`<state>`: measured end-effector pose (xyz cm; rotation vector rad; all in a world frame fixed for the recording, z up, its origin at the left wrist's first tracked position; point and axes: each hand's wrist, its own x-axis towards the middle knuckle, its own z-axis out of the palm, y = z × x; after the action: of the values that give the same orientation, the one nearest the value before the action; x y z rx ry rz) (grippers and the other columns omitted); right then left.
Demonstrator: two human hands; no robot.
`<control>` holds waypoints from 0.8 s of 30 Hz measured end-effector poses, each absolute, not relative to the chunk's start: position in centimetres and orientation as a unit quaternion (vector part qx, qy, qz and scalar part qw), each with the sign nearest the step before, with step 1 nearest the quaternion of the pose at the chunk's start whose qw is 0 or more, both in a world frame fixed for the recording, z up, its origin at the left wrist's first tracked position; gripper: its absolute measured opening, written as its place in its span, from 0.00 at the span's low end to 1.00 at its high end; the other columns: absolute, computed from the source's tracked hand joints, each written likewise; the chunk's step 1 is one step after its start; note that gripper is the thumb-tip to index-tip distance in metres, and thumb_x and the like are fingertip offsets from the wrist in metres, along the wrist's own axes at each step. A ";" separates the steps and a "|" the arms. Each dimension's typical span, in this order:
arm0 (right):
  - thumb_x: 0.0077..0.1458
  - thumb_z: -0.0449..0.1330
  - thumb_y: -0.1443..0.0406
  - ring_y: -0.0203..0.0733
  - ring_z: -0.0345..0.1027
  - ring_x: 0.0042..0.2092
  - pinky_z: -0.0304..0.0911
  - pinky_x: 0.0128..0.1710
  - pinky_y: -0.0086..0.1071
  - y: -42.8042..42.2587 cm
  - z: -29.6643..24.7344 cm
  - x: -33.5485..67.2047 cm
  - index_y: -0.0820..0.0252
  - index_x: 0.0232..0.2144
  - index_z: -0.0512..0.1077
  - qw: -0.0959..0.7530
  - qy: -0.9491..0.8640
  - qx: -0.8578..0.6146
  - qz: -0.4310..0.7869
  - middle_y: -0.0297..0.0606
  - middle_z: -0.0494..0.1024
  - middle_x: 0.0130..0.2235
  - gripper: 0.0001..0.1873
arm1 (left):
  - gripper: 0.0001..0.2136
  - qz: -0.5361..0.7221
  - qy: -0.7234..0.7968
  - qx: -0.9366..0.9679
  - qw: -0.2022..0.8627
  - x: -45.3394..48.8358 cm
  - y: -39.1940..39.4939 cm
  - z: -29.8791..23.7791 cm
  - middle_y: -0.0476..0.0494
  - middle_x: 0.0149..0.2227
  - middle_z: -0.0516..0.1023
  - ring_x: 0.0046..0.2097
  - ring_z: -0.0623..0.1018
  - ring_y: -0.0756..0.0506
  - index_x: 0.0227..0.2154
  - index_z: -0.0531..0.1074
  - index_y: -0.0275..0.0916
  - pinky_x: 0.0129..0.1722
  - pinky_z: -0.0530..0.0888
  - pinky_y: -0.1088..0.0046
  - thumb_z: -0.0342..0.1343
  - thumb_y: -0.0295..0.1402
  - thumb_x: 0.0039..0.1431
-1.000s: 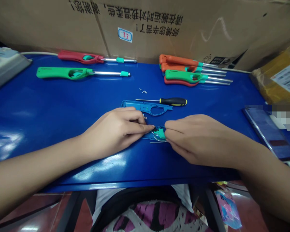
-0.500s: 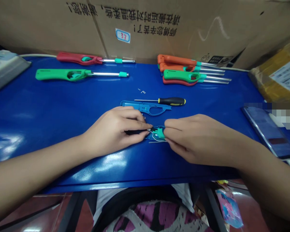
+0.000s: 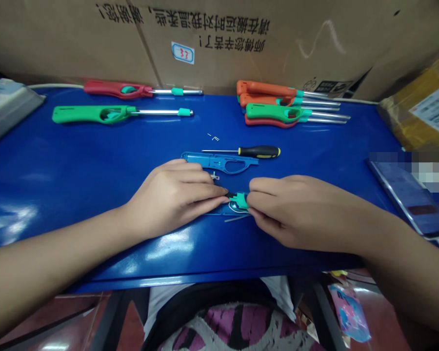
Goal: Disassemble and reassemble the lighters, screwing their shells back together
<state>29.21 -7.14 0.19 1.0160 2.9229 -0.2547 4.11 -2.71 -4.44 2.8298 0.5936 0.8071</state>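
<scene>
head view: dial centred on the teal piece [image 3: 241,200], twelve pointing to the far side of the counter [image 3: 113,161].
teal piece: seated in the near blue half [image 3: 214,211], between both hands, with white wire [image 3: 237,210] looping past its six o'clock side.
left hand [image 3: 183,200]: at nine o'clock, thumb and forefinger pinched narrow on a black part [image 3: 233,196] that runs into the teal piece; the palm covers much of the near blue half.
right hand [image 3: 296,212]: at three o'clock, fingers curled narrow over the near blue half's end, touching the teal piece; the exact grip is hidden.
grey strip [image 3: 235,219]: on the counter at six o'clock, just beside the near blue half.
small metal part [image 3: 215,176]: at ten o'clock, close by the left hand.
far blue half [image 3: 201,158]: at eleven o'clock, lying flat, hollow side up.
screwdriver [image 3: 261,152]: at twelve, just beyond that half, black-and-yellow handle toward three.
metal bits [image 3: 215,139]: at eleven, past the screwdriver.
lighters: red one [image 3: 106,88] and green one [image 3: 89,114] at ten; a piled group [image 3: 272,112] at one.
phone [image 3: 413,200]: at three.
</scene>
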 end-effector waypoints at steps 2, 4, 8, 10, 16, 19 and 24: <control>0.64 0.55 0.69 0.37 0.57 0.27 0.44 0.28 0.34 -7.2 0.2 29.2 0.59 0.31 0.67 0.016 0.941 0.327 -0.084 0.32 0.67 0.31 0.08 | 0.07 0.270 0.183 0.945 0.039 4.2 -2.7 -4.4 0.48 0.34 0.83 0.34 0.79 0.47 0.41 0.80 0.39 0.33 0.67 0.69 0.60 0.35 0.67; 0.64 0.55 0.69 0.37 0.57 0.27 0.44 0.28 0.34 -7.1 0.3 29.1 0.59 0.30 0.67 0.016 0.941 0.326 -0.089 0.32 0.67 0.31 0.08 | 0.08 0.266 0.168 0.949 0.025 4.2 -2.8 -4.2 0.48 0.35 0.84 0.34 0.79 0.46 0.42 0.80 0.39 0.32 0.67 0.69 0.61 0.36 0.65; 0.63 0.55 0.70 0.37 0.57 0.27 0.44 0.28 0.34 -7.1 0.4 29.0 0.59 0.30 0.67 0.026 0.938 0.332 -0.094 0.32 0.66 0.31 0.08 | 0.14 0.243 0.160 0.956 0.032 4.2 -2.9 -3.7 0.45 0.36 0.83 0.35 0.79 0.45 0.45 0.80 0.37 0.33 0.69 0.68 0.63 0.40 0.62; 0.63 0.55 0.69 0.37 0.57 0.27 0.43 0.27 0.34 -7.1 0.4 29.1 0.58 0.30 0.67 0.030 0.938 0.332 -0.095 0.32 0.66 0.31 0.08 | 0.14 0.233 0.160 0.958 0.039 4.1 -3.0 -3.6 0.44 0.37 0.83 0.36 0.79 0.45 0.46 0.80 0.37 0.34 0.70 0.68 0.62 0.40 0.63; 0.63 0.55 0.71 0.37 0.57 0.27 0.43 0.27 0.34 -7.1 0.3 29.3 0.58 0.31 0.68 0.036 0.942 0.320 -0.089 0.32 0.67 0.31 0.08 | 0.11 0.205 0.157 0.966 0.031 3.7 -2.9 -3.5 0.44 0.40 0.83 0.39 0.79 0.45 0.45 0.80 0.40 0.36 0.71 0.68 0.59 0.39 0.66; 0.62 0.55 0.72 0.38 0.58 0.27 0.43 0.27 0.35 -7.0 0.3 29.2 0.58 0.31 0.68 0.042 0.945 0.313 -0.084 0.33 0.67 0.30 0.08 | 0.12 0.182 0.151 0.972 -0.003 3.7 -3.1 -3.3 0.43 0.42 0.82 0.40 0.79 0.44 0.46 0.80 0.39 0.37 0.72 0.68 0.57 0.39 0.68; 0.60 0.56 0.74 0.38 0.59 0.28 0.42 0.27 0.35 -6.9 0.4 29.2 0.58 0.31 0.68 0.048 0.947 0.305 -0.090 0.33 0.68 0.31 0.08 | 0.13 0.157 0.152 0.974 -0.066 4.0 -3.8 -2.9 0.41 0.41 0.82 0.39 0.79 0.43 0.46 0.80 0.36 0.34 0.72 0.67 0.55 0.38 0.69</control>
<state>29.17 -6.94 0.39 0.9289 2.8877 -0.2732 3.96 -3.81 -2.91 3.1935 0.4983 0.5134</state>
